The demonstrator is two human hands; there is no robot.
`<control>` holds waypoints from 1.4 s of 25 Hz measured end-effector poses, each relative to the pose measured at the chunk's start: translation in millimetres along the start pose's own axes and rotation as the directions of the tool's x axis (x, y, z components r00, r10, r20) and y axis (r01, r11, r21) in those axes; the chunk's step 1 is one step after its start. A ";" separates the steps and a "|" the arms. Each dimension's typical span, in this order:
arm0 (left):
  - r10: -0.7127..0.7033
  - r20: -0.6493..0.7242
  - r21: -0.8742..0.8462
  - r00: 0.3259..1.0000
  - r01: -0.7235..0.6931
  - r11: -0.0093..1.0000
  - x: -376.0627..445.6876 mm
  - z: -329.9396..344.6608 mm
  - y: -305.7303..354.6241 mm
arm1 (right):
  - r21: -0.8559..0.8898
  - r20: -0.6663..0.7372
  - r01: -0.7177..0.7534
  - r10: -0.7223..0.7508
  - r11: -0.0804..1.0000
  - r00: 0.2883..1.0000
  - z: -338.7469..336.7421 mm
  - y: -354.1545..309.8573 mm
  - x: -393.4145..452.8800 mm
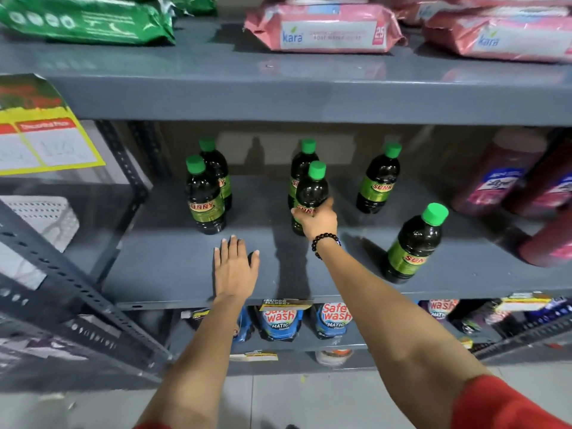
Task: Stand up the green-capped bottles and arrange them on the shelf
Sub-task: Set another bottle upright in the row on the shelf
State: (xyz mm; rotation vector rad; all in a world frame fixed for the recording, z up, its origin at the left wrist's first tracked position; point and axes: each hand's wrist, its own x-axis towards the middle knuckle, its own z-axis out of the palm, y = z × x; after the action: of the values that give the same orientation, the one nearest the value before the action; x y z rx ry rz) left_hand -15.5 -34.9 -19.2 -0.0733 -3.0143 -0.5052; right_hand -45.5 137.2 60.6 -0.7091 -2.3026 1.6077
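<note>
Blurred price card (46, 140), figures perhaps handwritten, left edge cropped.

A single head-worn wide-angle camera looks forward and down, close in, onto a grey shelf (173, 274), both forearms reaching in from below.

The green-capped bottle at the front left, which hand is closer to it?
Left. The left hand lies flat on the shelf just in front of that bottle. The right hand is farther right, fingers wrapped around another bottle.
</note>
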 end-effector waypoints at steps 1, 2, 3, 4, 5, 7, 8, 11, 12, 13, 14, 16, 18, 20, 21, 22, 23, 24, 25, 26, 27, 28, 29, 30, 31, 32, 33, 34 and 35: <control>0.000 0.001 0.004 1.000 0.000 1.000 -0.1 -0.1 -0.3 | -0.020 0.010 0.013 -0.013 1.000 1.000 -4.1 1.7 -4.3; 0.005 0.002 0.010 1.000 -0.005 1.000 -0.8 -0.4 -0.1 | -0.042 0.015 0.026 -0.025 0.999 1.000 -8.6 4.2 -9.8; 0.011 0.002 0.011 1.000 -0.011 1.000 -1.4 -0.7 0.2 | -0.055 0.019 0.032 -0.031 0.998 0.999 -12.4 7.2 -16.4; 0.018 0.006 0.009 1.000 -0.018 1.000 -1.5 -1.3 -0.1 | -0.058 0.021 0.033 -0.032 0.998 0.999 -15.6 10.2 -23.4; 0.027 0.013 0.009 1.000 -0.027 1.000 -1.7 -2.3 -0.5 | -0.059 0.021 0.033 -0.032 0.998 0.999 -18.3 13.7 -31.6; 0.041 0.027 0.012 0.999 -0.042 0.999 -2.6 -3.5 -1.6 | -0.065 0.020 0.032 -0.031 0.997 0.999 -22.9 20.5 -47.1; 0.043 0.033 0.013 0.999 -0.044 0.999 -3.1 -3.7 -1.6 | -0.069 0.022 0.028 -0.026 0.997 0.999 -25.7 23.4 -53.6; 0.063 0.050 0.006 0.997 -0.063 0.998 -3.2 -4.9 -3.0 | -0.075 0.026 0.012 -0.010 0.997 1.000 -32.9 29.9 -72.9; 0.072 0.054 0.006 0.996 -0.072 0.997 -2.9 -5.1 -3.7 | -0.070 0.020 0.001 0.000 0.998 1.000 -34.5 31.2 -78.4; 0.078 0.059 0.009 0.995 -0.079 0.997 -2.9 -5.2 -4.2 | -0.062 0.009 -0.010 0.011 0.998 1.000 -35.7 32.5 -82.3; 0.084 0.062 0.010 0.995 -0.085 0.996 -3.2 -4.9 -4.3 | -0.057 -0.001 -0.017 0.017 0.998 1.000 -36.6 33.5 -85.6; 0.089 0.058 0.000 0.994 -0.089 0.996 -3.1 -3.9 -4.2 | -0.063 -0.006 -0.020 0.020 0.998 1.000 -36.5 33.0 -89.2; 0.089 0.047 -0.016 0.995 -0.088 0.996 -2.3 -3.4 -5.3 | -0.072 -0.015 -0.019 0.018 0.997 1.000 -35.0 32.8 -89.9; 0.085 0.045 -0.014 0.995 -0.085 0.996 -2.4 -2.9 -5.6 | -0.074 -0.025 -0.018 0.017 0.997 1.000 -34.5 33.1 -90.4; 0.085 0.043 -0.008 0.995 -0.084 0.996 -2.2 -2.6 -5.4 | -0.065 -0.024 -0.017 0.016 0.998 1.000 -35.1 32.9 -91.1; 0.085 0.040 -0.002 0.996 -0.085 0.996 -2.0 -2.2 -5.5 | -0.042 -0.019 -0.011 0.011 0.999 1.000 -35.0 33.4 -92.5; 0.081 0.042 0.002 0.996 -0.081 0.997 -1.1 -2.0 -5.8 | -0.015 -0.015 0.004 -0.004 1.000 1.000 -34.0 34.1 -94.8; 0.076 0.046 0.000 0.996 -0.076 0.997 -0.2 -1.9 -6.0 | 0.004 -0.027 0.023 -0.023 1.000 0.999 -32.2 35.7 -98.2; 0.074 0.049 -0.002 0.996 -0.074 0.997 -0.2 -1.7 -5.7 | 0.003 -0.068 0.033 -0.033 0.999 0.997 -29.6 38.9 -102.9; 0.076 0.046 -0.002 0.996 -0.076 0.997 -0.4 -2.2 -5.3 | -0.007 -0.130 0.029 -0.030 1.000 0.991 -26.3 42.8 -108.1; 0.077 0.045 -0.007 0.996 -0.077 0.997 -0.6 -3.0 -4.8 | -0.017 -0.206 0.015 -0.019 1.000 0.978 -23.0 47.1 -114.6; 0.073 0.048 -0.019 0.996 -0.072 0.997 -0.6 -4.3 -5.1 | -0.021 -0.287 0.005 -0.011 1.000 0.958 -18.7 51.9 -121.9; 0.070 0.047 -0.036 0.996 -0.069 0.997 -0.2 -5.4 -6.1 | -0.026 -0.352 0.002 -0.011 1.000 0.936 -14.3 57.0 -129.7; 0.072 0.038 -0.049 0.997 -0.070 0.996 -0.2 -6.5 -8.3 | -0.038 -0.386 0.009 -0.023 0.999 0.922 -9.4 61.3 -137.4; 0.077 0.023 -0.059 0.997 -0.076 0.995 -0.4 -8.5 -12.1 | -0.060 -0.387 0.026 -0.048 0.998 0.921 -3.2 64.0 -144.5; 0.082 0.005 -0.066 0.997 -0.081 0.995 -0.7 -11.4 -18.4 | -0.096 -0.364 0.050 -0.081 0.994 0.928 4.9 65.6 -150.4; 0.083 -0.012 -0.069 0.997 -0.083 0.994 -0.3 -14.7 -25.7 | -0.136 -0.325 0.076 -0.117 0.988 0.938 13.9 65.7 -154.7; 0.074 -0.029 -0.064 0.997 -0.075 0.995 0.6 -18.6 -35.8 | -0.167 -0.272 0.109 -0.152 0.980 0.950 25.4 63.2 -156.9; 0.056 -0.041 -0.052 0.998 -0.058 0.997 1.4 -23.1 -48.0 | -0.187 -0.205 0.147 -0.185 0.971 0.961 39.0 58.3 -157.4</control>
State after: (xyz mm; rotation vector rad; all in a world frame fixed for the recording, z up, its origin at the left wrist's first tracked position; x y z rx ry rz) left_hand -18.1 -87.7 -12.8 -0.1499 -2.9511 -0.5744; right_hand 85.1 40.2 4.0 -0.6724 -2.2848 1.2049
